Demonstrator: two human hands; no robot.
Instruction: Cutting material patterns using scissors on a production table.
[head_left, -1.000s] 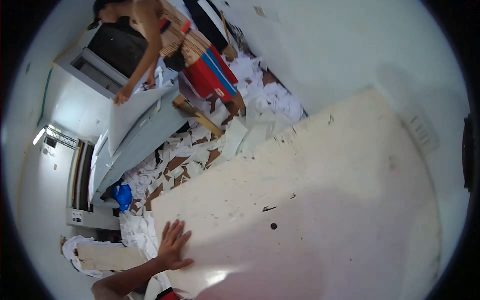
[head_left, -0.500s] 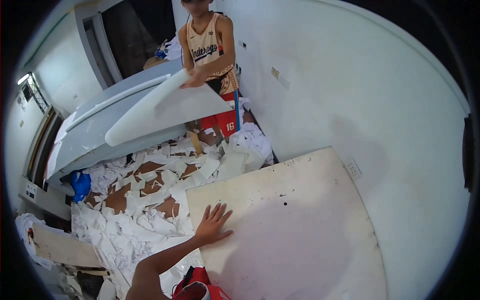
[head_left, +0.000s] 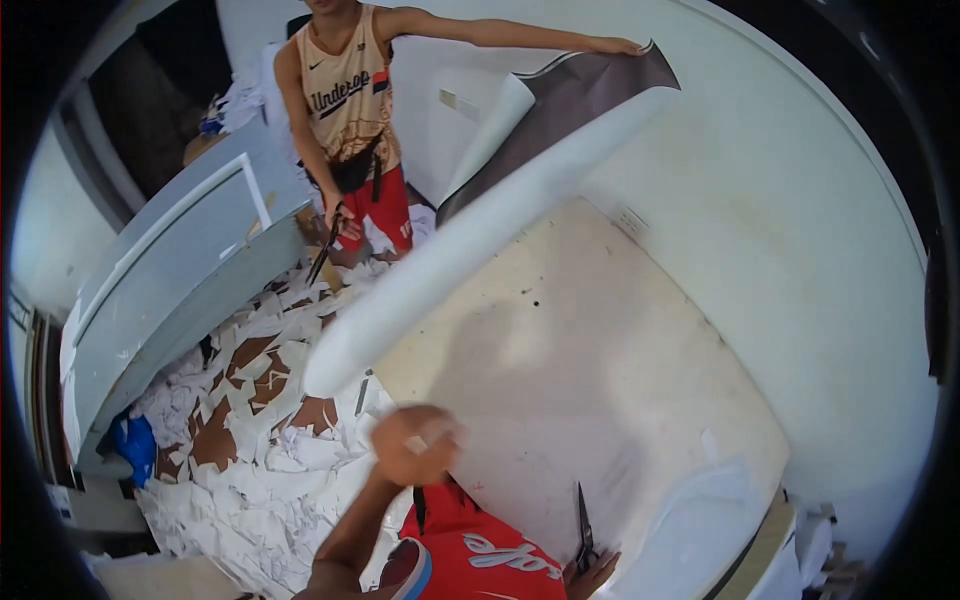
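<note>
My left hand (head_left: 418, 443), smeared by motion, is raised near the left edge of a pale board (head_left: 630, 390); its fingers are hard to make out. At the bottom, my right hand (head_left: 590, 573) grips black scissors (head_left: 582, 525) by the handles, blades pointing forward over the board. A long rolled sheet (head_left: 480, 240), white with a dark grey side showing behind it, slants across above the board. A co-worker (head_left: 350, 110) holds its upper corner at arm's length and has dark scissors (head_left: 325, 250) in the lowered other hand.
A grey-blue panel or bench (head_left: 180, 290) runs along the left. White paper and fabric scraps (head_left: 260, 450) litter the brown floor, with a blue bag (head_left: 133, 445) among them. A white wall (head_left: 820, 250) with outlets bounds the right, and a dark doorway (head_left: 160, 90) is at the back left.
The co-worker has swung the sheet rightward over the board. My left hand has lifted off the board and blurred. My right hand with scissors has come into view at the bottom.
</note>
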